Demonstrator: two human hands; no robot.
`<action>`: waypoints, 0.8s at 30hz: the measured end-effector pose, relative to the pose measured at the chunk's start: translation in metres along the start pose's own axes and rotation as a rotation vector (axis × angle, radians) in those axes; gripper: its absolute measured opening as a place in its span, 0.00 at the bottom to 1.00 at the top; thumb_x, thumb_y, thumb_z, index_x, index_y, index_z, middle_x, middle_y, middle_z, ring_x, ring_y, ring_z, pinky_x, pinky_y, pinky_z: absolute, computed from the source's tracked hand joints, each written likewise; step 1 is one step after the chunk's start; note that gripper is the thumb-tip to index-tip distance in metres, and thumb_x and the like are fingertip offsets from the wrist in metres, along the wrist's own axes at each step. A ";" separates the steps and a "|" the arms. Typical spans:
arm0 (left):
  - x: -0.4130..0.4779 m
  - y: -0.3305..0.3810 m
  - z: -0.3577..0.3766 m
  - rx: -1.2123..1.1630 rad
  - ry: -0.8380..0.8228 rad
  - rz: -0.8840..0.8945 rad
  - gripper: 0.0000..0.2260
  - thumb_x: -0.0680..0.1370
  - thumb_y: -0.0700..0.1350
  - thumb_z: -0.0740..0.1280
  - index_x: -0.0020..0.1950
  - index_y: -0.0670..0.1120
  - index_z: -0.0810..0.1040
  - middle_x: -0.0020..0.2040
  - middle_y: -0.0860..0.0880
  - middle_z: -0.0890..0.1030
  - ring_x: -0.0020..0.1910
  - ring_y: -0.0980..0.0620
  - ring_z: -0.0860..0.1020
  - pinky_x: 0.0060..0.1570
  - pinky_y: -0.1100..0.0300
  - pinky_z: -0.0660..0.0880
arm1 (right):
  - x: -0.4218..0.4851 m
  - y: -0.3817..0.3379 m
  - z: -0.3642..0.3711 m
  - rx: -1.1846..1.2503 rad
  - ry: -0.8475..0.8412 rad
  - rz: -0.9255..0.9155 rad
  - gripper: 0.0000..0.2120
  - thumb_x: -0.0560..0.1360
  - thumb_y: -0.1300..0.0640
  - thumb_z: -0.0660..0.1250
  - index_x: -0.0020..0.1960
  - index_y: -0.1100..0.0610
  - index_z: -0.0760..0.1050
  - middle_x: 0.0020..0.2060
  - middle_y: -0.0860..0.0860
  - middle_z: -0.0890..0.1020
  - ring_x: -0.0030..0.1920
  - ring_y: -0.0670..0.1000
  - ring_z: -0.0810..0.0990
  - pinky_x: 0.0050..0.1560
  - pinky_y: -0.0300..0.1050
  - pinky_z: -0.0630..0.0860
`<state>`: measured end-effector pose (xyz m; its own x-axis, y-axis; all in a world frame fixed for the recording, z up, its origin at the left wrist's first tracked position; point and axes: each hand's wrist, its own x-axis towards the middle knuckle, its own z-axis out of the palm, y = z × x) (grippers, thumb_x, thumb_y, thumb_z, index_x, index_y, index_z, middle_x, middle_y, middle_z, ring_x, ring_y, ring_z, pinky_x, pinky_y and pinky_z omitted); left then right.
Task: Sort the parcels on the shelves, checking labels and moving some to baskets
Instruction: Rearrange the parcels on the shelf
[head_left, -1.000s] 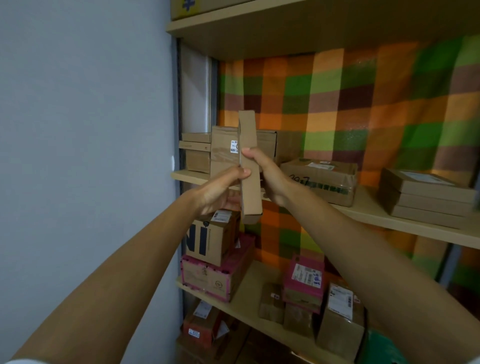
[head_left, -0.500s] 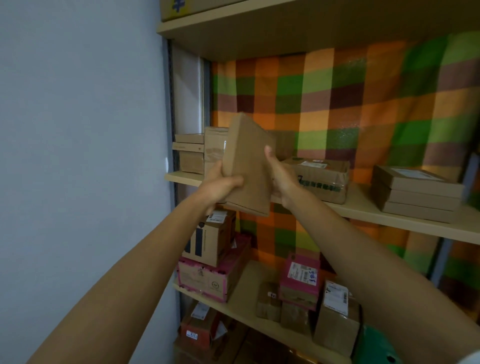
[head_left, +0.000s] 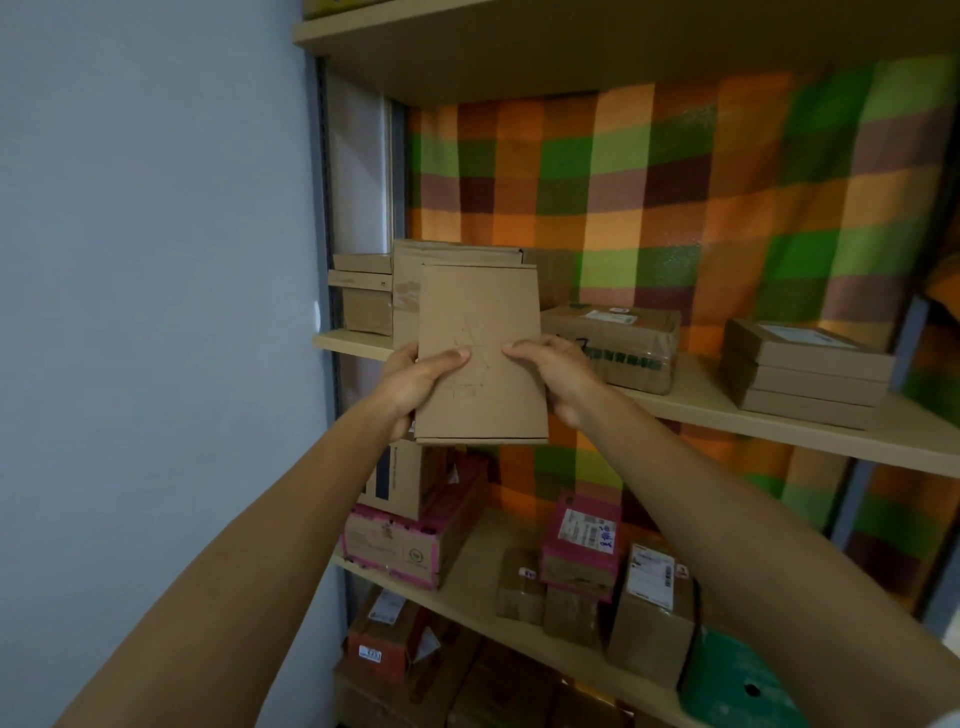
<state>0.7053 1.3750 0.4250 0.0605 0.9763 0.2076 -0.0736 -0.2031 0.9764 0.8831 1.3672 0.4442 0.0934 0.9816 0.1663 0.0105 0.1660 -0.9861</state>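
**Listener:** What is in the middle of the frame?

**Describer:** A flat brown cardboard parcel (head_left: 480, 358), upright, with its broad face to the camera. It sits in front of the middle shelf (head_left: 779, 415) without touching the board, carried only by the hands

**Listener:** How do the hands hold it?

**Describer:** The left hand (head_left: 415, 379) grips the left edge and the right hand (head_left: 558, 376) grips the right edge, both about halfway down. Each thumb lies flat on the front and points inward. The thumbs are apart, with bare cardboard between them, and the fingers are hidden behind

**Listener:** Is a label showing?

**Describer:** No. This face has only faint scribbled lines near the thumbs. The step looks like label checking, so the next move is probably to turn another face toward the camera

**Listener:** How would that go well?

**Describer:** In my judgement, one hand should pinch firmly while the other shifts, since a thin parcel can slip. Thumbs should stay off any label that appears. An upright brown parcel (head_left: 405, 291) stands just behind at centre left, and a taped box (head_left: 613, 343) lies to the right, so a swinging corner could knock either

**Listener:** And where does it go?

**Describer:** I cannot tell until a label is read. A green rounded thing (head_left: 737, 680) at lower right may be a basket, but only part of it shows
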 end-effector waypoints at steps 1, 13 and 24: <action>0.000 -0.001 0.000 -0.004 -0.004 0.006 0.22 0.74 0.47 0.74 0.66 0.41 0.75 0.57 0.43 0.83 0.54 0.46 0.82 0.54 0.51 0.79 | 0.000 0.000 0.001 -0.004 0.003 -0.013 0.11 0.74 0.59 0.73 0.53 0.57 0.74 0.54 0.55 0.82 0.52 0.55 0.82 0.49 0.50 0.80; 0.001 -0.013 0.005 0.422 -0.019 0.217 0.46 0.72 0.58 0.75 0.80 0.47 0.53 0.72 0.51 0.68 0.69 0.51 0.69 0.70 0.47 0.69 | -0.004 0.007 0.020 -0.103 0.200 -0.147 0.11 0.75 0.60 0.71 0.53 0.55 0.70 0.50 0.53 0.80 0.49 0.54 0.80 0.48 0.49 0.79; -0.006 -0.020 -0.012 0.159 -0.395 -0.082 0.50 0.61 0.75 0.70 0.77 0.67 0.51 0.72 0.51 0.69 0.71 0.46 0.68 0.66 0.36 0.70 | -0.014 -0.003 0.037 -0.069 -0.104 -0.082 0.08 0.79 0.46 0.66 0.54 0.49 0.74 0.58 0.51 0.79 0.52 0.47 0.77 0.48 0.44 0.74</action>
<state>0.6944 1.3740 0.4033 0.4385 0.8924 0.1061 0.0992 -0.1654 0.9812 0.8444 1.3565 0.4454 -0.0146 0.9701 0.2424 0.0826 0.2428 -0.9666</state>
